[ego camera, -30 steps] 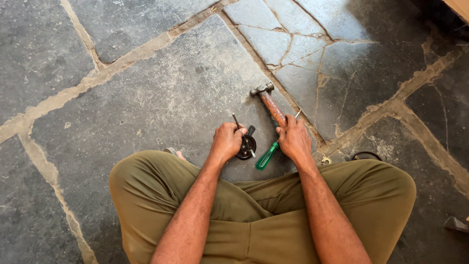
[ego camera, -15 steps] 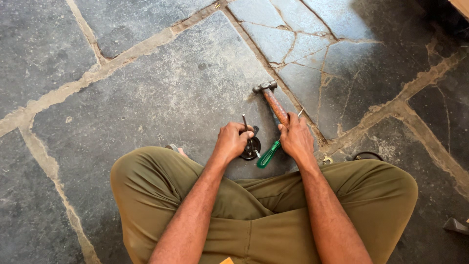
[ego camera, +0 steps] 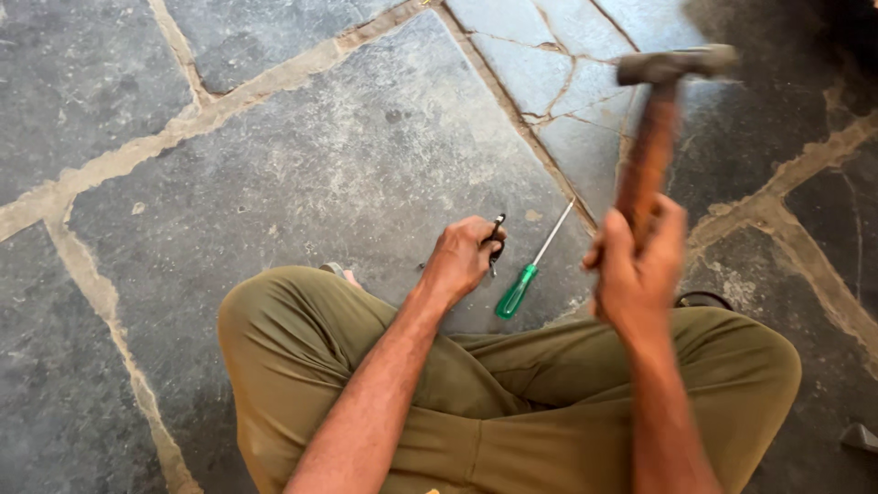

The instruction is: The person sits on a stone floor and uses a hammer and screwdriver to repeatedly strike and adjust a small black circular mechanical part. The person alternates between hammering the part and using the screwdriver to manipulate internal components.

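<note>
I sit cross-legged on a stone floor. My right hand (ego camera: 636, 270) grips the wooden handle of a hammer (ego camera: 654, 128), raised in the air with its metal head up and blurred by motion. My left hand (ego camera: 462, 256) rests on the floor in front of my knees, closed on a small dark metal part (ego camera: 497, 240), mostly hidden under the fingers. A screwdriver with a green handle (ego camera: 526, 274) lies on the stone between my hands, its shaft pointing away to the right.
Grey flagstones (ego camera: 302, 155) with pale mortar joints (ego camera: 119, 155) stretch all around. My olive-trousered knees (ego camera: 274, 338) fill the lower view. A dark curved object (ego camera: 700, 299) peeks out behind my right knee, and a small dark thing (ego camera: 860, 437) lies at the right edge.
My right hand has lifted the hammer off the floor and swung it upward. The left hand stays on the small metal part. The screwdriver now lies free on the stone.
</note>
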`<action>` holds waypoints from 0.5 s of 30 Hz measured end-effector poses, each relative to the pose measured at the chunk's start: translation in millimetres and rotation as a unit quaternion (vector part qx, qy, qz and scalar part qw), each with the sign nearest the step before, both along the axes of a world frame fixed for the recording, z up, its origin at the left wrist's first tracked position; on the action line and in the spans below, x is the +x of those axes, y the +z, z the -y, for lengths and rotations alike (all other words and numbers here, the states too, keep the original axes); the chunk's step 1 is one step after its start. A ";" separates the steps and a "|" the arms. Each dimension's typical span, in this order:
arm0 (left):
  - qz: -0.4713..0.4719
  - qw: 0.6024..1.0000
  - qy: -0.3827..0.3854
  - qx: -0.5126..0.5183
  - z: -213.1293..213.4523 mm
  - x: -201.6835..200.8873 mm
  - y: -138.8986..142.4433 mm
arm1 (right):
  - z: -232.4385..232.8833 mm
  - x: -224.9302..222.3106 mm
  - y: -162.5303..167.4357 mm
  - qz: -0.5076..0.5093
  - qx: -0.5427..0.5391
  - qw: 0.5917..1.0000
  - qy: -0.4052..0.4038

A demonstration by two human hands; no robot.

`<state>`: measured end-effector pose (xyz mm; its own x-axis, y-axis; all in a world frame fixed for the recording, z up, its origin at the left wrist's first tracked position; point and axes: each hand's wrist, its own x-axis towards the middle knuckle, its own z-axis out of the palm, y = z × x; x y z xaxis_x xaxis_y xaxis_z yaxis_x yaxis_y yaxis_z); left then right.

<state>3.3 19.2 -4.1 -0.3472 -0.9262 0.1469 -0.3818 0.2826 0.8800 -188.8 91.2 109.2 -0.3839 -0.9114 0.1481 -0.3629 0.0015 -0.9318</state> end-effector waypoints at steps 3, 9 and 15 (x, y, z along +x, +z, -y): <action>0.003 1.000 -0.005 0.010 1.5 -0.5 -0.1 | -53.2 13.2 27.3 -0.061 0.035 0.997 -0.017; 0.025 0.999 -0.042 -0.017 -6.4 3.6 6.2 | -90.5 29.4 25.1 -0.242 0.104 0.954 0.141; 0.035 0.995 -0.066 -0.068 -8.2 4.1 7.9 | -100.1 24.4 37.8 -0.175 0.293 0.939 0.049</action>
